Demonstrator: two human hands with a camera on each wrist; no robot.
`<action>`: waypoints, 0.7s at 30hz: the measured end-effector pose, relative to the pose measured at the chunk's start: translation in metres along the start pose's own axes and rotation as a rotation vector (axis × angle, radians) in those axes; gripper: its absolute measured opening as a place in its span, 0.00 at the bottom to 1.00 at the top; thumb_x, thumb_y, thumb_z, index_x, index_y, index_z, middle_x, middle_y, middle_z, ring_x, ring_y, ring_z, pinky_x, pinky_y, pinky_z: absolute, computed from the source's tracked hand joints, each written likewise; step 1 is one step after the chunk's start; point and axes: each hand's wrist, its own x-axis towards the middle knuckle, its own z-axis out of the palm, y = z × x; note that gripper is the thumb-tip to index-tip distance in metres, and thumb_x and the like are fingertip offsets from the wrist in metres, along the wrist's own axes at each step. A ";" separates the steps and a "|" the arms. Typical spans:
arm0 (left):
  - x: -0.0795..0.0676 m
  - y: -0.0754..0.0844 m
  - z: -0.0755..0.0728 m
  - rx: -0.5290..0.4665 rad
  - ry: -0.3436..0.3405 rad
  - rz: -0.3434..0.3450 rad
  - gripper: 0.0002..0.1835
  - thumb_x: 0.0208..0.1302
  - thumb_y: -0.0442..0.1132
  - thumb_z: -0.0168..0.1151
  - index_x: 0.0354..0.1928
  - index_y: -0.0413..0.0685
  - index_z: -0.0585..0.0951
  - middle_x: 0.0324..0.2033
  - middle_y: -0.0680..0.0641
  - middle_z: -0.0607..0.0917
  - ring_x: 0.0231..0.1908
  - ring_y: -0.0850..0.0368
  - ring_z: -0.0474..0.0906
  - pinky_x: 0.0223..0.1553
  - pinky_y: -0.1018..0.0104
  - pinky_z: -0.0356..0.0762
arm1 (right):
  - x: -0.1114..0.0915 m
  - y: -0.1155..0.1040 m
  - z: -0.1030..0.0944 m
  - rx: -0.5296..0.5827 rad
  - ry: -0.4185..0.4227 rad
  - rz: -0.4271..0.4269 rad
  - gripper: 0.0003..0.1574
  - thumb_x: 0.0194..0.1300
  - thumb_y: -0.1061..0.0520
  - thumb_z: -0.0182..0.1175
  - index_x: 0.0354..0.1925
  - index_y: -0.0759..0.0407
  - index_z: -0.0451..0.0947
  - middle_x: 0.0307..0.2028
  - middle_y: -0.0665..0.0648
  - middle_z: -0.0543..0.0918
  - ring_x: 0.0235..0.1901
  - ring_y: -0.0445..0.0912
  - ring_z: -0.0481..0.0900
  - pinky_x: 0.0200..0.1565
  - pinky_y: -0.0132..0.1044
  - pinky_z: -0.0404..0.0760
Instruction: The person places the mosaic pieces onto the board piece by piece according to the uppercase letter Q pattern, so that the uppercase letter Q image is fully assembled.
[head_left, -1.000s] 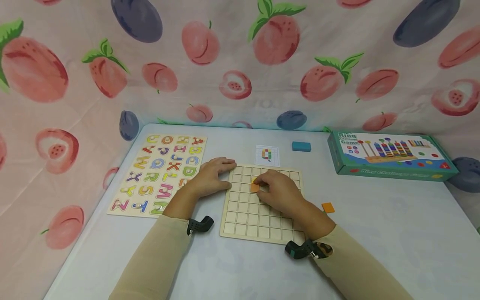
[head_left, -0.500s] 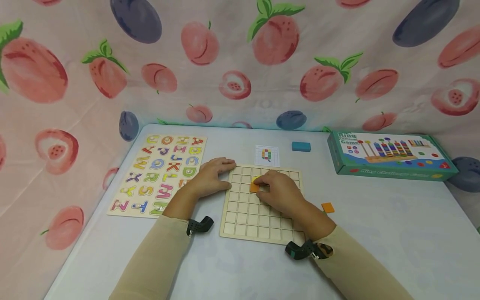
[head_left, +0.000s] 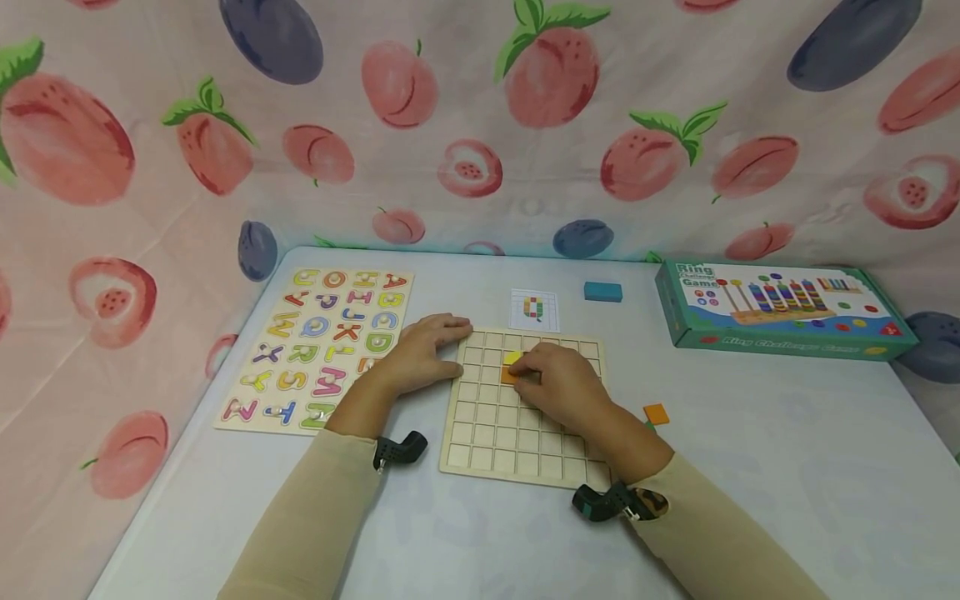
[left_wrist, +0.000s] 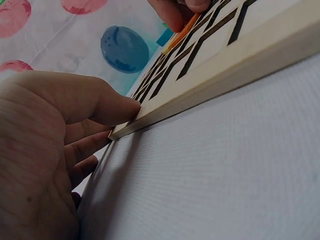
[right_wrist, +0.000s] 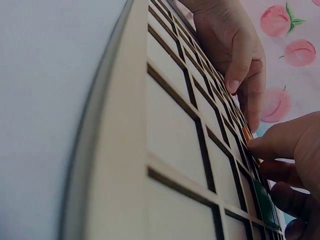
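A square wooden grid board point(head_left: 480, 458) lies on the table. My left hand point(head_left: 422, 354) rests at its upper left corner, fingers extended; in the left wrist view the thumb point(left_wrist: 117, 107) touches the board's edge. Over the board, my right hand point(head_left: 562, 383) pinches an orange tile point(head_left: 507, 375) in an upper cell. A yellow tile point(head_left: 513, 357) sits just above it. Part of a green tile point(right_wrist: 265, 202) shows on the board below the right hand in the right wrist view. The hand hides other cells from the head camera.
A pattern card point(head_left: 535, 311) and a blue block point(head_left: 603, 292) lie behind the board. To the left is a wooden alphabet puzzle point(head_left: 247, 379); at the right back stands a green game box point(head_left: 787, 342). A loose orange tile point(head_left: 656, 414) lies beside my right forearm.
My right fingers have shifted slightly at the orange tile, and more of the yellow tile shows. The left hand and board have stayed in place.
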 end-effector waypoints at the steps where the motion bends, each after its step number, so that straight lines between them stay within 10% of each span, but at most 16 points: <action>1: 0.000 0.000 0.000 0.001 0.000 0.000 0.39 0.61 0.41 0.73 0.76 0.49 0.76 0.77 0.51 0.72 0.81 0.50 0.56 0.80 0.43 0.44 | -0.001 0.000 0.000 -0.001 0.001 0.005 0.12 0.68 0.56 0.73 0.49 0.51 0.93 0.48 0.49 0.89 0.49 0.48 0.86 0.52 0.47 0.84; 21: -0.002 0.003 -0.001 0.001 0.001 -0.008 0.39 0.61 0.40 0.73 0.77 0.48 0.76 0.77 0.50 0.72 0.81 0.49 0.56 0.80 0.43 0.45 | -0.047 0.041 -0.035 0.098 0.031 0.080 0.15 0.69 0.56 0.71 0.53 0.53 0.90 0.36 0.46 0.81 0.33 0.44 0.75 0.33 0.35 0.76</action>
